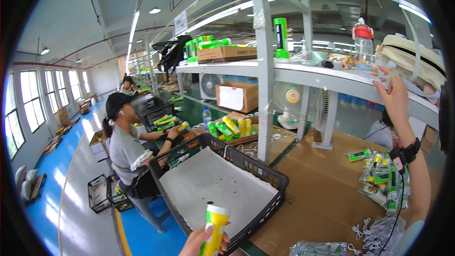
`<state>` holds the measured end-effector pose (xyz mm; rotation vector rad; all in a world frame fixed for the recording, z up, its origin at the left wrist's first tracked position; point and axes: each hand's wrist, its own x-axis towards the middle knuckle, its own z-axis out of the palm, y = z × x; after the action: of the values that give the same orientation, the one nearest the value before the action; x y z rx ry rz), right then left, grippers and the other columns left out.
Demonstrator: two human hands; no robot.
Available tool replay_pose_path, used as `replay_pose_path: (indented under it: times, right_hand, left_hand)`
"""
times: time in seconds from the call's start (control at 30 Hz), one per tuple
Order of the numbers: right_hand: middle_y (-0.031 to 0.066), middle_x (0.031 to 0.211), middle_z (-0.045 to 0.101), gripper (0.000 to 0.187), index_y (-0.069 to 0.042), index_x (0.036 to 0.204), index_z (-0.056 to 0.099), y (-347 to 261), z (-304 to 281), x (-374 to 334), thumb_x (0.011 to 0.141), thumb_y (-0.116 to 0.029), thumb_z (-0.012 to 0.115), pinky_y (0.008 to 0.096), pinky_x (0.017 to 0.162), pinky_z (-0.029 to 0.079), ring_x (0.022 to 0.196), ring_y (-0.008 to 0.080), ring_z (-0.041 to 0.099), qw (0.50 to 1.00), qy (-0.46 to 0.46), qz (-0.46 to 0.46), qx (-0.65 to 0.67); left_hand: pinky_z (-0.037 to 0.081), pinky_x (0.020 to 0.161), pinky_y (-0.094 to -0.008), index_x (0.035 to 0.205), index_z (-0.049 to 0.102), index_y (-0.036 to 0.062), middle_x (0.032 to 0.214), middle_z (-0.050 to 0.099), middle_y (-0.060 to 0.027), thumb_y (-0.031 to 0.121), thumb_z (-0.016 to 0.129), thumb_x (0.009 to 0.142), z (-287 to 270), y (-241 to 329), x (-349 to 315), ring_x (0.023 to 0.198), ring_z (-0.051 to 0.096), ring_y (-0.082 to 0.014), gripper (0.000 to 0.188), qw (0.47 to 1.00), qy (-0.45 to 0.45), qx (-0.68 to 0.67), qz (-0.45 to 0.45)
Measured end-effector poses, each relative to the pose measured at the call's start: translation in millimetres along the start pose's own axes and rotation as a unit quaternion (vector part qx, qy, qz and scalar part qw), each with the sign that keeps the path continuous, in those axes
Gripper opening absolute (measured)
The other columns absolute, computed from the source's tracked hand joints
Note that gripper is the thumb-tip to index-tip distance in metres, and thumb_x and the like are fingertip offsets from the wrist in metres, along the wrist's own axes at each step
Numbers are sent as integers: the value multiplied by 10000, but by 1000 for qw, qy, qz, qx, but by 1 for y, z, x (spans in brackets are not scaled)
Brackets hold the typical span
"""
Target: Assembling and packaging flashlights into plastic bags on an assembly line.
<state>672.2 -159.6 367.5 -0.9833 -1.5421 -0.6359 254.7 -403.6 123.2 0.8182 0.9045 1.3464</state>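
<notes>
My left hand (193, 243) is closed round a yellow and green flashlight (216, 227) with a white rim, held upright at the lower middle. Below it and beyond lies a black plastic crate (279, 186) lined with a pale sheet. My right hand (394, 96) is raised to the edge of the white shelf (327, 77), thumb and fingers apart. Pale, see-through straps or strips pass by its fingers; whether they touch is hard to make out. A black band with a small device and cable (404, 156) sits on my right wrist.
Bagged flashlights (379, 178) and white cords (374, 232) lie on the brown cardboard-covered table (313, 194). A grey post (263, 66) rises beside the crate. A cream bag (412, 54) and red-lidded bottle (363, 40) stand on the shelf. A seated co-worker (130, 142) is at left.
</notes>
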Motion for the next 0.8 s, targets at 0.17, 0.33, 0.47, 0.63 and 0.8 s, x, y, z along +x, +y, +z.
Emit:
replay_pose_path:
  times: [0.17,0.33,0.47,0.63,0.8]
  right_hand:
    - [49,839,535,157,-45,945,597,42,27,10,841,-141,664,288,586,400,605,160,436,999,5,-46,-17]
    - [51,854,565,38,7,843,605,27,7,2,819,-17,623,267,621,402,696,135,514,994,6,-18,106]
    - [65,838,567,53,-3,837,623,-8,-16,-50,798,-26,650,283,607,406,686,137,526,984,-43,4,172]
    - [82,750,614,102,-3,800,665,-25,-40,-124,813,-103,680,316,617,462,675,199,604,914,-354,101,169]
    - [119,754,641,150,1,807,661,-27,-62,-129,827,-146,686,342,644,485,687,236,635,920,-332,129,160]
  left_hand:
    - [477,572,-239,1256,470,4,933,608,-87,421,508,967,54,-58,-32,695,584,-138,509,991,-24,-125,-31]
    - [499,600,-247,1303,436,6,929,610,-79,332,563,957,107,-48,-14,725,599,-139,492,999,-30,11,-41]
    - [517,607,-256,1244,449,8,872,621,-71,260,494,997,148,-41,19,720,626,-137,356,997,-55,40,-39]
    - [518,721,-321,1308,366,9,960,560,-130,331,390,1028,170,-58,83,774,592,-182,428,980,-193,-38,10]
    - [522,610,-329,1290,365,-45,889,559,-132,343,504,973,216,-49,112,672,583,-195,520,966,-226,-85,96]
